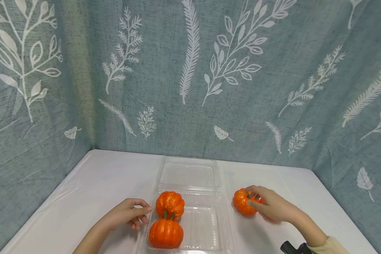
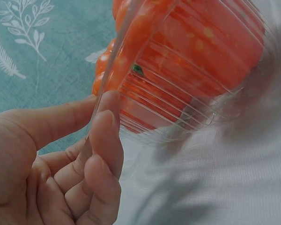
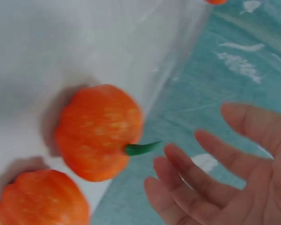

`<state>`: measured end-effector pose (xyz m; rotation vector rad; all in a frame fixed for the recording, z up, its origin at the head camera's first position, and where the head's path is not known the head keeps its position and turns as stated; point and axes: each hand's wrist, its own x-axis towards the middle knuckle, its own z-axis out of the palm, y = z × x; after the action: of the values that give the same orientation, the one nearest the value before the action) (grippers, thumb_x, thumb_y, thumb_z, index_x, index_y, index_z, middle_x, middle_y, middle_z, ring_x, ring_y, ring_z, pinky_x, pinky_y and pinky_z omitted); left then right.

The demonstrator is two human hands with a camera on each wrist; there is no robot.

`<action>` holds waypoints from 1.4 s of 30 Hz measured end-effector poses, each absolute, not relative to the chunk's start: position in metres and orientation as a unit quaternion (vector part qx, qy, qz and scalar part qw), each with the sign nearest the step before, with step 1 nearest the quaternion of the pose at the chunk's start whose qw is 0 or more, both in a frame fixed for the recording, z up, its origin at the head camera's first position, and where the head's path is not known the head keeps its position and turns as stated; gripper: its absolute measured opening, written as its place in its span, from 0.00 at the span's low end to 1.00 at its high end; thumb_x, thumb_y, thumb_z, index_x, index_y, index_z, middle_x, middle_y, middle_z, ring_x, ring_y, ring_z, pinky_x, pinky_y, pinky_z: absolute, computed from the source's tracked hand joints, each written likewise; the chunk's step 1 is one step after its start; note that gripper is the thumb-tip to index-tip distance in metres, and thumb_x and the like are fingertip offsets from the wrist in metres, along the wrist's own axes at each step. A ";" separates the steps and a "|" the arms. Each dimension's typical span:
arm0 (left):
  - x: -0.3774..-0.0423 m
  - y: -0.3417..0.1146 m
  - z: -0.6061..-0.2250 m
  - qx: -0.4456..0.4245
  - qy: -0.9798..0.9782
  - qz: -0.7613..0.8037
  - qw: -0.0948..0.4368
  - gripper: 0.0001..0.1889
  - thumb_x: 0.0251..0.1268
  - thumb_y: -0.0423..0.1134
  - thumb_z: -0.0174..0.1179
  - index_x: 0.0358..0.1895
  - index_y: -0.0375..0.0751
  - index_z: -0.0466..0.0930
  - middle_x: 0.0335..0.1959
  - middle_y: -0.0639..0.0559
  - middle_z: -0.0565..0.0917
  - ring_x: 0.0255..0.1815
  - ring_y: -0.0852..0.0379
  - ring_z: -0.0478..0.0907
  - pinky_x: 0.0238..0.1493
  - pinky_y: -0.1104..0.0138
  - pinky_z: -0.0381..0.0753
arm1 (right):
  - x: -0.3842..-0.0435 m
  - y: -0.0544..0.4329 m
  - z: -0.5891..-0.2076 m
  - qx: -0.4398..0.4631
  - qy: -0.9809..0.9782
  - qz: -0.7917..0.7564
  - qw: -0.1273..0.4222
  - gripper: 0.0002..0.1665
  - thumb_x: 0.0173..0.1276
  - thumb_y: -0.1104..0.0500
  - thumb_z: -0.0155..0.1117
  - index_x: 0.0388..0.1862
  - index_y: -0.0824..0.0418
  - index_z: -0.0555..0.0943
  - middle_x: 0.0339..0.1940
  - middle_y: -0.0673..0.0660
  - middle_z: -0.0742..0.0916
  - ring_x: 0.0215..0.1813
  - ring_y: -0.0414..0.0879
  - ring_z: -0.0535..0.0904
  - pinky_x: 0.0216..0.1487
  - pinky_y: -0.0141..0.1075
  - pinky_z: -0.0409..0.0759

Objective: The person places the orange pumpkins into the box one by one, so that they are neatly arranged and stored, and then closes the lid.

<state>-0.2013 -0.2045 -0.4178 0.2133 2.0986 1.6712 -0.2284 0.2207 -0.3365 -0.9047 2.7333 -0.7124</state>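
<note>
A clear plastic clamshell container [image 1: 206, 225] lies with its lid [image 1: 190, 173] folded back. Two small orange pumpkins, one speckled [image 1: 170, 204] and one smoother [image 1: 166, 234], sit in its left half, their green stems meeting. My left hand [image 1: 130, 213] pinches the container's left rim between thumb and fingers; the ribbed wall [image 2: 154, 103] shows beside them in the left wrist view. My right hand [image 1: 271, 204] hovers over two more pumpkins to the right, fingers spread and apart from the speckled pumpkin [image 3: 100, 133] and its stem. The other pumpkin [image 3: 42, 199] is mostly hidden behind this hand in the head view.
A white cloth [image 1: 114, 176] covers the table. Blue-green curtains [image 1: 165, 70] with white leaf prints rise behind it and along both sides. A black object [image 1: 293, 248] shows by the right sleeve [image 1: 328, 246].
</note>
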 end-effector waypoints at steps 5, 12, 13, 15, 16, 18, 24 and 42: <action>-0.201 -0.205 -0.418 0.078 0.759 0.607 0.223 0.17 0.66 0.46 0.55 0.41 0.31 0.74 0.20 0.54 0.80 0.14 0.65 0.73 0.19 0.74 0.72 | -0.238 0.223 -0.345 -0.272 0.930 -0.235 0.075 0.22 0.67 0.54 0.57 0.53 0.68 0.73 0.47 0.60 0.80 0.46 0.55 0.76 0.43 0.44 0.76; -0.202 -0.205 -0.419 0.080 0.760 0.606 0.222 0.18 0.66 0.46 0.54 0.42 0.31 0.74 0.20 0.54 0.80 0.14 0.65 0.73 0.19 0.74 0.72 | -0.248 0.224 -0.352 -0.253 0.935 -0.236 0.075 0.20 0.66 0.57 0.58 0.51 0.69 0.74 0.44 0.60 0.81 0.44 0.54 0.76 0.44 0.48 0.76; -0.202 -0.205 -0.419 0.080 0.760 0.606 0.223 0.18 0.66 0.46 0.54 0.42 0.31 0.74 0.20 0.54 0.80 0.13 0.65 0.73 0.19 0.74 0.72 | -0.249 0.224 -0.353 -0.250 0.936 -0.236 0.075 0.19 0.66 0.57 0.58 0.51 0.69 0.74 0.44 0.60 0.81 0.44 0.55 0.76 0.45 0.49 0.76; -0.202 -0.205 -0.419 0.080 0.760 0.606 0.223 0.18 0.66 0.46 0.55 0.42 0.31 0.74 0.20 0.54 0.80 0.13 0.65 0.73 0.19 0.74 0.72 | -0.250 0.223 -0.355 -0.241 0.939 -0.236 0.071 0.19 0.65 0.58 0.59 0.50 0.69 0.75 0.43 0.61 0.81 0.44 0.55 0.76 0.45 0.50 0.76; -0.202 -0.205 -0.419 0.080 0.759 0.606 0.223 0.18 0.66 0.47 0.55 0.42 0.31 0.74 0.20 0.54 0.80 0.13 0.65 0.73 0.19 0.74 0.72 | -0.250 0.223 -0.355 -0.235 0.941 -0.234 0.069 0.19 0.65 0.59 0.59 0.50 0.70 0.75 0.43 0.61 0.81 0.44 0.55 0.76 0.45 0.50 0.76; -0.202 -0.205 -0.419 0.079 0.759 0.606 0.224 0.18 0.66 0.47 0.55 0.42 0.31 0.74 0.20 0.54 0.80 0.13 0.65 0.73 0.19 0.74 0.72 | -0.252 0.222 -0.356 -0.220 0.946 -0.230 0.067 0.19 0.63 0.60 0.61 0.49 0.70 0.75 0.43 0.62 0.81 0.44 0.56 0.76 0.45 0.50 0.76; -0.202 -0.205 -0.418 0.080 0.759 0.607 0.224 0.18 0.65 0.46 0.55 0.43 0.30 0.74 0.20 0.54 0.80 0.14 0.65 0.73 0.19 0.74 0.72 | -0.258 0.221 -0.358 -0.170 0.959 -0.212 0.080 0.22 0.59 0.62 0.64 0.50 0.71 0.75 0.42 0.64 0.81 0.43 0.56 0.76 0.45 0.49 0.77; -0.202 -0.205 -0.418 0.080 0.758 0.608 0.224 0.18 0.66 0.45 0.55 0.43 0.29 0.74 0.20 0.54 0.80 0.14 0.65 0.73 0.19 0.75 0.73 | -0.267 0.228 -0.364 -0.147 0.953 -0.231 0.131 0.26 0.54 0.67 0.65 0.52 0.72 0.73 0.40 0.62 0.80 0.42 0.55 0.77 0.45 0.49 0.77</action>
<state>-0.2020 -0.2053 -0.4182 0.2212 2.0905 1.6765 -0.2667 0.2280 -0.3643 -0.4262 2.7658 -0.6717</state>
